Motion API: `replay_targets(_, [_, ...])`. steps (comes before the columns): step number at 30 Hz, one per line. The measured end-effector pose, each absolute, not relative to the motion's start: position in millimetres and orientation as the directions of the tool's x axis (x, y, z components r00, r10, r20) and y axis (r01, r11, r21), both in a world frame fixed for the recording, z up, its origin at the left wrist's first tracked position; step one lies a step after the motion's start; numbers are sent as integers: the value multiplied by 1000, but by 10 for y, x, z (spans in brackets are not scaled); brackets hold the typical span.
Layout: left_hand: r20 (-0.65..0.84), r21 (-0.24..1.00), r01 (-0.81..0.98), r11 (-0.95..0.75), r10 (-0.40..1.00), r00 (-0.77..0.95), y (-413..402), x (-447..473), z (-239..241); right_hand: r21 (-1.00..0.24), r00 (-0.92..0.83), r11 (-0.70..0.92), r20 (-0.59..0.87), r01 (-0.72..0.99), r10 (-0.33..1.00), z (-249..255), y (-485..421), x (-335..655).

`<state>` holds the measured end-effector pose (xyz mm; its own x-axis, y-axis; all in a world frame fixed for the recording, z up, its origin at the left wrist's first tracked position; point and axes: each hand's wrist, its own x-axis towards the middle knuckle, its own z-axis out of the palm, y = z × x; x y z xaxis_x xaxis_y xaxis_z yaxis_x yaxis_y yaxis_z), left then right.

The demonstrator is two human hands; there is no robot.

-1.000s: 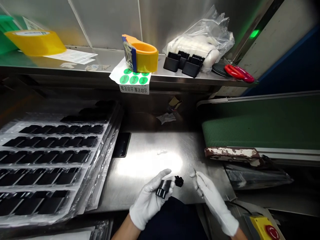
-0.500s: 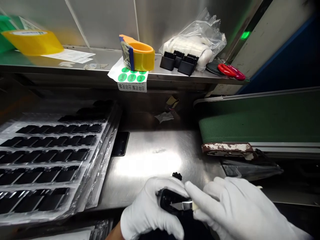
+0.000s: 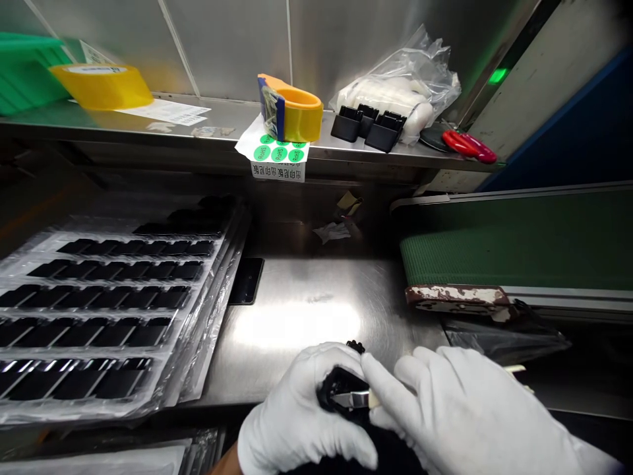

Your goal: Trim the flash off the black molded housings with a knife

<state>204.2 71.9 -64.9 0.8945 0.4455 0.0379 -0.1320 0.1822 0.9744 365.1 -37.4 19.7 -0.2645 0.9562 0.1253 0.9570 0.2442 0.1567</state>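
Both my hands wear white gloves and work close together at the near edge of the steel bench. My left hand [image 3: 301, 415] is curled round a small black plastic part [image 3: 339, 386]. My right hand [image 3: 459, 409] pinches a thin metal blade tool [image 3: 353, 398], its tip resting against the black part. A tiny black piece [image 3: 355, 345] lies on the bench just beyond my fingers.
Clear trays of black parts [image 3: 103, 310] are stacked at the left. A green conveyor belt [image 3: 514, 254] runs at the right. The shelf above holds a tape dispenser [image 3: 289, 117], a yellow tape roll [image 3: 101, 86], black housings [image 3: 368, 125], a plastic bag [image 3: 403, 82] and red scissors [image 3: 467, 145].
A second ago my hands were apart and lower; since then they rose toward the camera and met, the blade tip now against the black part. The view has shifted slightly.
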Motion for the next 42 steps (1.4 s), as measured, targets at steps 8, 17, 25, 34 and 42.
replay_targets(8, [22, 986, -90, 141, 428, 904, 710, 2148, -650, 9, -160, 160, 12, 987, 987, 139, -289, 3600])
replay_targets(17, [-98, 971, -42, 235, 554, 827, 557, 2200, -792, -58, -146, 141, -96, 988, 985, 15, -340, 3760])
replay_targets(25, [-598, 738, 385, 554, 274, 753, 645, 2145, -604, -178, -97, 70, -147, 982, 984, 79, -280, 3922])
replay_targets(34, [-559, 773, 405, 487, 224, 798, 632, 2159, -457, -42, -245, 243, -86, 969, 966, 29, -169, 3742])
replay_targets(42, [-633, 755, 557, 345, 165, 756, 620, 2177, -492, -53, -344, 343, -276, 938, 898, 200, -40, 3818])
